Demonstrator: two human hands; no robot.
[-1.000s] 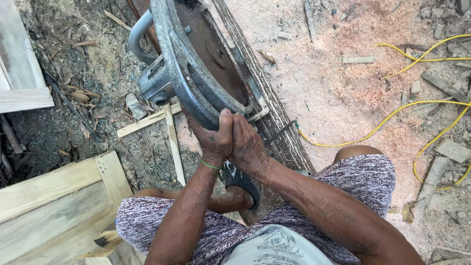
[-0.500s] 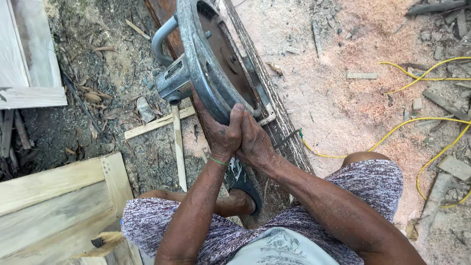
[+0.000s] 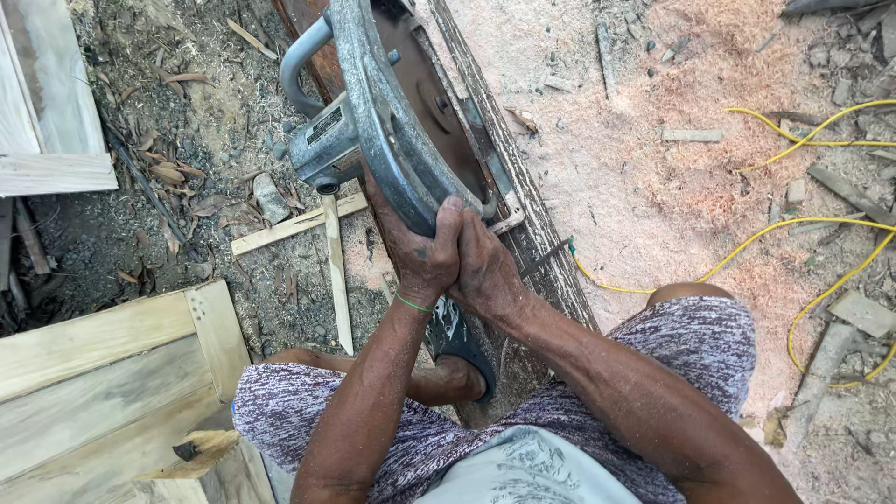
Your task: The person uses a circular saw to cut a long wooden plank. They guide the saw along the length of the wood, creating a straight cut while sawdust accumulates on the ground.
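Head view: grey circular saw point(image 3: 392, 121), rusty blade, on plank point(image 3: 523, 215); left hand point(image 3: 425, 257) and right hand point(image 3: 485, 271) pressed together gripping its guard; sawdust ground open rightward.

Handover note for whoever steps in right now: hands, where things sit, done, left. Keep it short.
Left hand: clamped on the near rim of the circular saw, fingers over the guard.
Right hand: pressed against the left, gripping the same spot.
Saw: tilted on the dark plank, blade side to the right, motor and loop handle to the left.
Foot in a sandal rests on the plank's near end.
Yellow cable trails over sawdust on the right.
Done: sawdust spread suggests cutting; cut line hidden.
Left: cannot tell how much plank remains.
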